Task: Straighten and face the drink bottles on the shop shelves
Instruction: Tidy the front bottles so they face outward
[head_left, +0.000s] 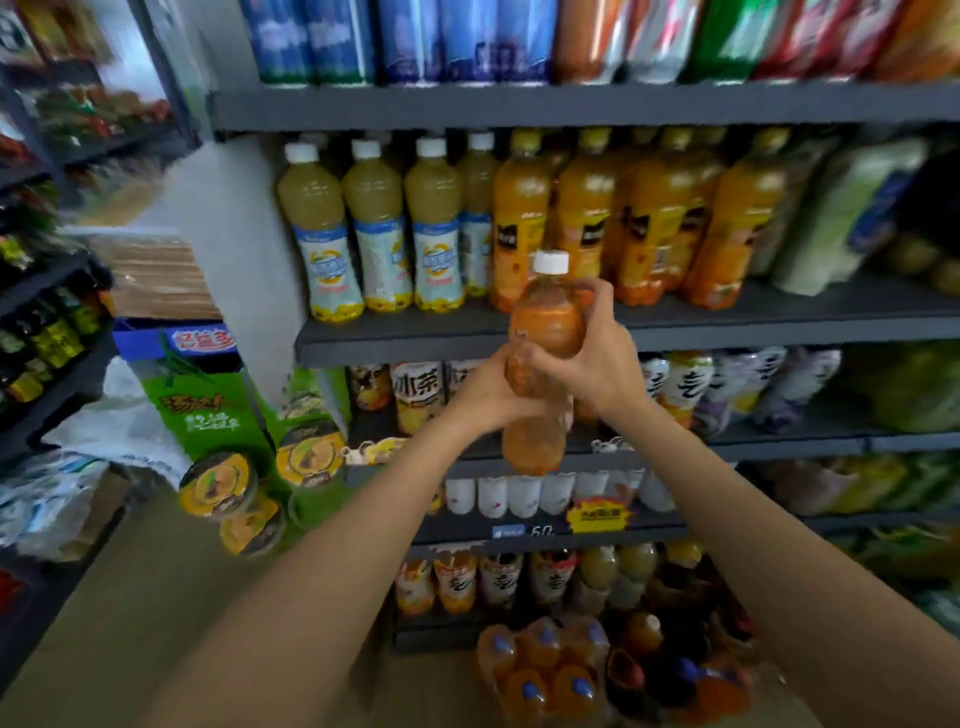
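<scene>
Bottle (543, 358) with amber drink and white cap is held upright in mid-air, near side of the shelf edge (727, 335), below the row of orange juice bottles (623, 228) and not yet resting on any board. Label face cannot be read; blur hides it.

Grip: the right hand (597, 364) is wrapped round the shoulder and middle of the bottle, fingers curled over the far side. The left hand (488, 389) is clamped lower, on the waist, thumb across the near face. Both hands are closed on it; the base hangs free beneath.

Left on the same shelf, four pale yellow bottles (379, 228) with white caps stand in line, labels facing out. Orange juice row to their right is packed tight, several leaning slightly. No clear gap for the held bottle can be made out from this view.

Risks, as judged:
- If the bottle is pushed into the orange row, neighbours could be knocked over; they are touching and stand near the front edge.
- Base could be caught on the shelf edge on the way in, tipping the bottle back toward the hands.
- Wrong row could be picked: white cap matches the pale set, liquid colour is closer to the orange set.
- Shrink-wrapped pack (545, 670) on the floor sits directly beneath; a dropped bottle would land on it.
</scene>
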